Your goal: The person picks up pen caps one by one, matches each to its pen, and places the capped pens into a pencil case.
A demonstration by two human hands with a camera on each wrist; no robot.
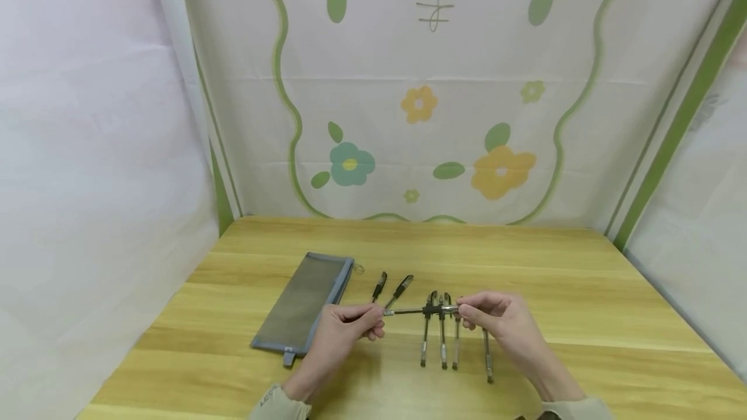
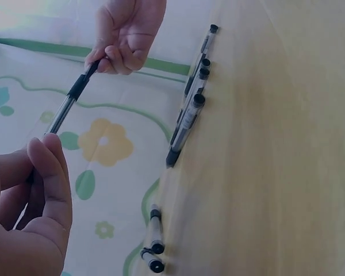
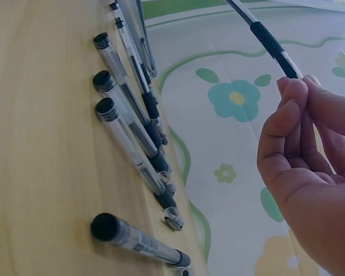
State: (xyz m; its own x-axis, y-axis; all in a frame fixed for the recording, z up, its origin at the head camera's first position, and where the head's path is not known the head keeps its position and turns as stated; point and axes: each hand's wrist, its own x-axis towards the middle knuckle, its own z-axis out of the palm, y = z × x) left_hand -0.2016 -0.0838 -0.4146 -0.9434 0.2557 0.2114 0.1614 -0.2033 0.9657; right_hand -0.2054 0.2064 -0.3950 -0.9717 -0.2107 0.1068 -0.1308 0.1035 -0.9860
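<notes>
We see both hands raised above the table (image 1: 613,336), sharing one pen (image 1: 408,311) held almost level between them. The left hand (image 1: 350,329) has thumb and fingertips closed on the barrel's end, while the right hand (image 1: 508,326) pinches the other end, past the dark grip, its remaining fingers curled in. Whether that end is capped we cannot tell (the fingertips cover it). Below, a row of three pens (image 1: 443,342) lies close together, with a lone pen (image 1: 487,355) a little to the right, near the right hand. Beyond the left hand, two pens (image 1: 399,289) lie beside a mesh pouch (image 1: 300,303) with blue edging. What could go wrong, in our judgement, begins with those small pinches: the barrel looks smooth, so if the hands pulled against each other unevenly, one end could slip free and the pen could swing or drop onto the row — and round barrels would probably roll when struck. If the covered end turned out to be a bare tip, we might also get ink on the fingers. Lowering the right hand carelessly could knock the lone pen aside, and a wide sweep of the left forearm could drag the pouch's near edge into the two pens.
</notes>
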